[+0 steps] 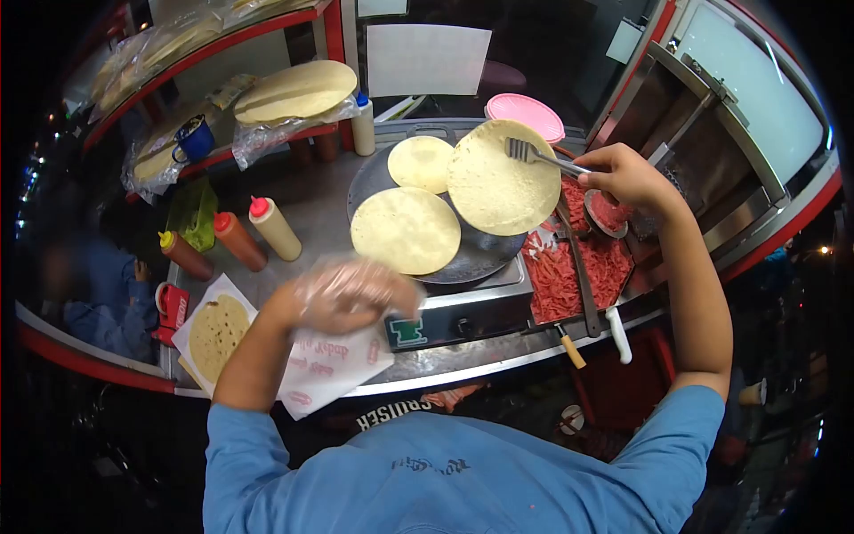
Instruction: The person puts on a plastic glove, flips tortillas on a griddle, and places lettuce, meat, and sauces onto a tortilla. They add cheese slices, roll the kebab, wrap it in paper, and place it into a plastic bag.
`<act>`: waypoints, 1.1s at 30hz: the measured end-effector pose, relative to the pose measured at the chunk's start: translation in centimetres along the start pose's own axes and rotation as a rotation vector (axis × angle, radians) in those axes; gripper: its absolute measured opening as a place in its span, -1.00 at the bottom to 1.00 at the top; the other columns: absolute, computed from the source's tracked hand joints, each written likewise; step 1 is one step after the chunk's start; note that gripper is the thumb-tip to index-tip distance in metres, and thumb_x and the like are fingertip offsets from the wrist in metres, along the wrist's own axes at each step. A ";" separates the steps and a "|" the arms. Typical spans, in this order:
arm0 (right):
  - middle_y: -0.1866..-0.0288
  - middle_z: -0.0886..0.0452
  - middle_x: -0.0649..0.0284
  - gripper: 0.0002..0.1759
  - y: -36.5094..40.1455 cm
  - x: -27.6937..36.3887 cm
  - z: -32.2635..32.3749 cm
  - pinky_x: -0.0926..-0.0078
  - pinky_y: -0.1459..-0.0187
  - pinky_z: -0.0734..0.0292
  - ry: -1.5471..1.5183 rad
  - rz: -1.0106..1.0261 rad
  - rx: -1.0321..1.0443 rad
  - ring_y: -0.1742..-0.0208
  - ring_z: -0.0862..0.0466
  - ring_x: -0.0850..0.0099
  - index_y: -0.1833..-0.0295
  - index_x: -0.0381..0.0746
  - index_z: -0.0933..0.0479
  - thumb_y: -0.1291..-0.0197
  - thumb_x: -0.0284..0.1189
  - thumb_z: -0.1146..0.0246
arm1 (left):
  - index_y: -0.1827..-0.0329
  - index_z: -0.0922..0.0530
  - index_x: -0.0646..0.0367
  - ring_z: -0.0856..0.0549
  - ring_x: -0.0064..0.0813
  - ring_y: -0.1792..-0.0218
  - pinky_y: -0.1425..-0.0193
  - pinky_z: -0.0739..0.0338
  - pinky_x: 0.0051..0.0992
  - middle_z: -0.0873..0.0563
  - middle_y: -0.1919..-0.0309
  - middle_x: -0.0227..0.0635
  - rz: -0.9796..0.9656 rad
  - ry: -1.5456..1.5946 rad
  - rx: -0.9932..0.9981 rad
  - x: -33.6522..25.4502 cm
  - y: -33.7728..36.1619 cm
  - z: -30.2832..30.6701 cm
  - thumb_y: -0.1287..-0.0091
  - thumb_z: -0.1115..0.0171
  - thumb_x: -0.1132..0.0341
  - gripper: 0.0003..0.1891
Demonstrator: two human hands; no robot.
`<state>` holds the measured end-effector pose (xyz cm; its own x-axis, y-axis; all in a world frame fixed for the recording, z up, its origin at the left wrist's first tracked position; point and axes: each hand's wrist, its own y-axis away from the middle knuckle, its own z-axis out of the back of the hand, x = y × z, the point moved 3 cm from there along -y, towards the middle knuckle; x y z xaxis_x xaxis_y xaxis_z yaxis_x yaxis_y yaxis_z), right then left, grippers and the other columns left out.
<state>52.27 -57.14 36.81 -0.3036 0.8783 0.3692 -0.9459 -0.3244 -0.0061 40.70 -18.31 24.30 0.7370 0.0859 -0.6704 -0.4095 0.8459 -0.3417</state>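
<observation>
My right hand [627, 181] grips the handle of a metal fork [523, 150]. The fork's tined head lies over a large flatbread [498, 191] at the right of the round black griddle [480, 258], overhanging its edge. Two more flatbreads are on the griddle: a small one [421, 164] behind and a bigger one [406, 230] in front. Motion smears my left hand [351, 295], which wears a clear plastic glove. It hovers in front of the griddle, above printed white paper [334, 369]. A browned flatbread [219, 336] rests on another paper sheet to its left.
Red shredded meat [578, 283] fills a tray at right, with a long dark blade [583, 280], a white-handled knife [620, 336] and a metal scoop [608, 214]. Sauce bottles [274, 229] stand left. Flatbreads [298, 92] sit on the shelf. A pink lid [525, 117] lies behind the griddle.
</observation>
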 end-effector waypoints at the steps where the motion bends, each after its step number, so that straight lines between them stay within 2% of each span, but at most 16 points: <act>1: 0.23 -0.79 0.04 -0.66 -0.8 -1.4 -0.5 0.25 0.05 -0.64 -0.044 -0.114 0.110 0.18 -0.75 0.36 -0.10 -0.33 -0.71 -0.28 -0.40 -0.39 | -0.04 -0.76 0.12 -0.74 -0.19 -0.17 -0.33 -0.60 -0.25 -0.79 -0.09 -0.27 -0.040 0.144 -0.005 -1.0 1.3 -1.1 -0.19 -0.17 0.53 -0.62; 2: 0.24 -0.78 0.05 -0.66 -1.6 -2.8 -1.3 0.24 0.07 -0.63 -0.088 -0.225 0.219 0.19 -0.74 0.36 -0.10 -0.35 -0.71 -0.28 -0.38 -0.40 | -0.03 -0.75 0.16 -0.75 -0.20 -0.14 -0.29 -0.62 -0.24 -0.80 -0.04 -0.23 -0.028 0.184 -0.045 -1.7 2.9 -2.9 -0.22 -0.15 0.54 -0.65; 5: 0.39 -0.71 0.13 -0.64 -5.3 -9.3 -4.4 0.21 0.16 -0.59 0.282 0.105 -0.039 0.32 -0.70 0.31 0.00 -0.37 -0.70 -0.33 -0.27 -0.35 | 0.00 -0.75 0.23 -0.80 -0.20 -0.06 -0.21 -0.66 -0.23 -0.81 0.02 -0.17 0.076 0.334 -0.235 -3.0 7.6 -9.1 -0.29 -0.10 0.57 -0.68; 6: 0.48 -0.63 0.30 -0.69 -6.4 -9.1 -4.8 0.49 0.50 -0.43 0.041 -0.038 -0.013 0.58 -0.55 0.56 0.05 -0.35 -0.72 -0.43 -0.28 -0.30 | -0.02 -0.74 0.24 -0.80 -0.18 -0.06 -0.20 -0.67 -0.23 -0.81 0.03 -0.16 0.169 0.368 -0.286 -3.2 8.7 -11.1 -0.30 -0.09 0.57 -0.68; 10: 0.50 -0.63 0.32 -0.71 -12.4 -6.8 -9.4 0.53 0.52 -0.35 -0.388 -0.304 0.381 0.59 -0.49 0.61 0.10 -0.31 -0.74 -0.45 -0.27 -0.31 | 0.00 -0.74 0.24 -0.79 -0.20 -0.08 -0.22 -0.67 -0.29 -0.81 0.02 -0.16 0.413 0.342 -0.354 -4.9 9.8 -16.2 -0.32 -0.20 0.64 -0.73; 13: 0.46 -0.70 0.32 -0.68 -17.3 -4.7 -13.5 0.64 0.56 -0.27 -0.584 -0.064 0.418 0.61 -0.44 0.67 0.06 -0.35 -0.74 -0.43 -0.27 -0.33 | -0.07 -0.71 0.20 -0.77 -0.18 -0.14 -0.25 -0.65 -0.29 -0.79 -0.05 -0.16 0.482 0.288 -0.318 -5.8 10.5 -18.1 -0.31 -0.17 0.64 -0.67; 15: 0.44 -0.72 0.33 -0.70 -19.1 -2.8 -11.7 0.64 0.52 -0.36 -0.494 0.230 0.229 0.57 -0.48 0.68 -0.05 -0.38 -0.72 -0.43 -0.35 -0.34 | -0.18 -0.68 0.19 -0.72 -0.09 -0.18 -0.33 -0.57 -0.21 -0.75 -0.11 -0.08 0.533 0.246 -0.275 -7.0 11.0 -18.4 -0.19 -0.10 0.56 -0.54; 18: 0.04 -0.76 0.32 -0.57 -19.3 -2.5 -7.6 0.64 0.28 -0.47 -0.332 0.661 0.191 0.32 -0.57 0.66 -0.28 -0.36 -0.63 -0.38 -0.39 -0.37 | -0.19 -0.67 0.18 -0.73 -0.08 -0.17 -0.34 -0.58 -0.18 -0.76 -0.11 -0.09 0.592 0.249 -0.352 -7.7 13.8 -21.4 -0.16 -0.09 0.57 -0.51; 19: 0.02 -0.74 0.32 -0.55 -17.0 -1.8 -5.7 0.64 0.26 -0.47 -0.239 0.666 0.225 0.29 -0.57 0.66 -0.29 -0.38 -0.62 -0.36 -0.39 -0.38 | -0.19 -0.67 0.17 -0.73 -0.10 -0.16 -0.34 -0.58 -0.19 -0.76 -0.11 -0.11 0.631 0.274 -0.388 -8.1 14.6 -22.3 -0.18 -0.08 0.58 -0.52; 21: 0.14 -0.73 0.35 -0.57 -14.8 -3.4 -3.2 0.67 0.28 -0.46 -0.384 0.228 0.424 0.28 -0.57 0.66 -0.24 -0.36 -0.66 -0.35 -0.36 -0.40 | -0.20 -0.67 0.16 -0.74 -0.14 -0.16 -0.35 -0.57 -0.24 -0.76 -0.11 -0.14 0.664 0.330 -0.458 -9.4 15.5 -23.0 -0.30 -0.11 0.56 -0.59; 23: 0.40 -0.66 0.36 -0.72 -16.5 -7.8 -3.7 0.66 0.60 -0.27 -0.369 0.006 0.455 0.60 -0.48 0.65 0.01 -0.29 -0.74 -0.42 -0.28 -0.35 | -0.21 -0.67 0.15 -0.74 -0.19 -0.15 -0.34 -0.57 -0.29 -0.76 -0.11 -0.16 0.802 0.376 -0.534 -10.3 15.9 -23.5 -0.40 -0.16 0.52 -0.66; 25: 0.49 -0.63 0.35 -0.71 -17.0 -8.0 -7.0 0.66 0.68 -0.17 -0.401 -0.159 0.489 0.71 -0.41 0.65 0.12 -0.29 -0.72 -0.46 -0.26 -0.31 | -0.23 -0.67 0.15 -0.73 -0.19 -0.20 -0.33 -0.58 -0.28 -0.75 -0.15 -0.16 0.815 0.374 -0.580 -10.1 16.9 -23.6 -0.43 -0.16 0.52 -0.66; 27: 0.46 -0.67 0.33 -0.71 -19.8 -9.3 -11.5 0.66 0.67 -0.17 -0.560 -0.015 0.687 0.71 -0.37 0.66 0.18 -0.24 -0.69 -0.50 -0.24 -0.27 | -0.15 -0.70 0.18 -0.74 -0.19 -0.21 -0.37 -0.58 -0.24 -0.78 -0.13 -0.21 0.787 0.290 -0.573 -10.5 17.1 -21.7 -0.44 -0.21 0.54 -0.73; 29: 0.47 -0.64 0.35 -0.73 -19.3 -5.8 -11.5 0.59 0.63 -0.23 -0.481 -0.037 0.479 0.68 -0.38 0.64 0.19 -0.24 -0.68 -0.48 -0.26 -0.28 | -0.15 -0.69 0.19 -0.74 -0.18 -0.20 -0.36 -0.58 -0.22 -0.78 -0.12 -0.19 0.728 0.268 -0.562 -10.1 18.9 -20.1 -0.50 -0.23 0.43 -0.77; 31: 0.43 -0.64 0.35 -0.77 -20.2 -5.0 -11.0 0.51 0.48 -0.40 -0.172 0.201 0.240 0.54 -0.50 0.57 0.13 -0.27 -0.68 -0.43 -0.30 -0.29 | -0.15 -0.69 0.23 -0.75 -0.22 -0.18 -0.36 -0.58 -0.22 -0.79 -0.10 -0.17 0.714 0.207 -0.617 -10.4 20.9 -17.6 -0.57 -0.20 0.25 -0.73; 33: 0.20 -0.75 0.23 -0.67 -19.1 -4.9 -11.6 0.39 0.11 -0.59 -0.027 0.494 -0.180 0.19 -0.68 0.45 -0.11 -0.33 -0.66 -0.40 -0.32 -0.28 | -0.21 -0.64 0.30 -0.75 -0.26 -0.18 -0.37 -0.57 -0.23 -0.78 -0.10 -0.15 0.874 0.376 -0.693 -10.9 23.5 -15.0 -0.63 -0.11 0.12 -0.60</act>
<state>70.52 -51.20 24.32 -0.7174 0.6261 0.3056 -0.6963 -0.6298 -0.3441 14.96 -7.22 13.75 -0.0971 0.2363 -0.9668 -0.9874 0.0992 0.1234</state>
